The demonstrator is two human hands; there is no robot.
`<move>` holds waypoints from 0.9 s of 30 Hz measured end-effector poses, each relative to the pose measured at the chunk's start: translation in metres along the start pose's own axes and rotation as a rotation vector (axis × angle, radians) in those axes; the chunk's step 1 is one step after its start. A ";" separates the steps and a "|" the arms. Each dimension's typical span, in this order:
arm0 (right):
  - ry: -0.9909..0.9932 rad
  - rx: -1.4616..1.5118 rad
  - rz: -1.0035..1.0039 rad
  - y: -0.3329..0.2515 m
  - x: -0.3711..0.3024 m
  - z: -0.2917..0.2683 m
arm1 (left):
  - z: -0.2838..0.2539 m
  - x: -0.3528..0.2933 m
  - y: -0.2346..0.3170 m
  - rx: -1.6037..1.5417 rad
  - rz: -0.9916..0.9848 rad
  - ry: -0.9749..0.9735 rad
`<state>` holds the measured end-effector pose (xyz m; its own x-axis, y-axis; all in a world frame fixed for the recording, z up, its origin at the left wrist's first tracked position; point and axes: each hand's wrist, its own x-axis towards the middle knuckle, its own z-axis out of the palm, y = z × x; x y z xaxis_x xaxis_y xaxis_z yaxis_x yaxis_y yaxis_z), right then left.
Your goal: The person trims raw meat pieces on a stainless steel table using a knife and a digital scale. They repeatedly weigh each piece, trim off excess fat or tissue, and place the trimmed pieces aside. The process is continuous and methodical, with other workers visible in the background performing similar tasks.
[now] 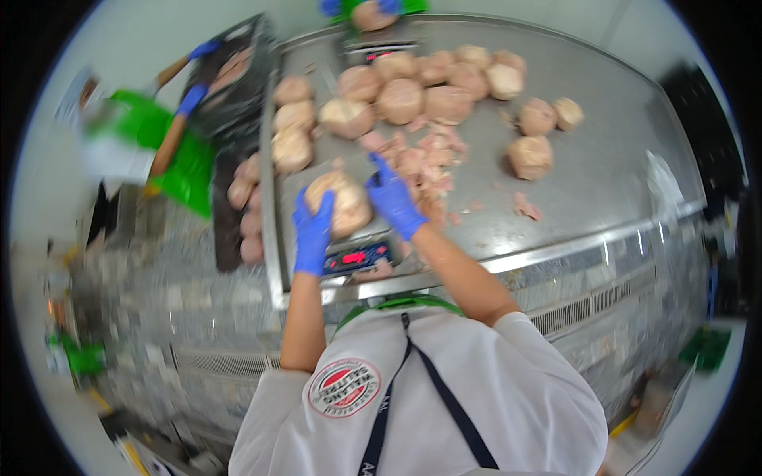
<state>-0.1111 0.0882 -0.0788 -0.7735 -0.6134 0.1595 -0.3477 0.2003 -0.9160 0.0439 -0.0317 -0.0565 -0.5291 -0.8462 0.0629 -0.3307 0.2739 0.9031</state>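
Observation:
A round pale-pink ham (349,210) sits on a small digital scale (361,259) with a lit red display. My left hand (313,230), in a blue glove, grips the ham's left side with thumb and fingers. Just to its right is my right hand (394,200), also blue-gloved, with fingers stretched out and apart; whether it touches the ham I cannot tell. Beyond the right hand lies a heap of pink meat trimmings (425,163). Several more round hams (399,101) stand farther back on the steel table (599,190). A knife-like tool (329,83) leans by one of them, blurred.
At the left, a person in a green apron (186,170) reaches into a black-lined crate (230,99). Another dark tray (226,202) of meat stands beside the table. At the far edge, blue-gloved hands hold a ham (371,16) by a second scale (381,54). Clear plastic (660,186) lies at the right.

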 end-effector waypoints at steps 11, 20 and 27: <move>-0.041 -0.274 0.041 -0.003 -0.069 -0.088 | -0.031 -0.019 -0.031 -0.517 -0.074 0.107; -0.008 -0.191 0.081 -0.009 -0.130 -0.093 | -0.044 0.025 -0.014 -0.421 0.070 -0.140; -0.176 -0.375 -0.056 -0.020 -0.141 -0.071 | -0.004 0.045 -0.035 -0.219 0.524 -0.247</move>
<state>-0.0329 0.2246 -0.0568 -0.6567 -0.7461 0.1098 -0.5805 0.4072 -0.7051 0.0348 -0.0815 -0.0833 -0.7518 -0.4862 0.4453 0.1765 0.5024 0.8465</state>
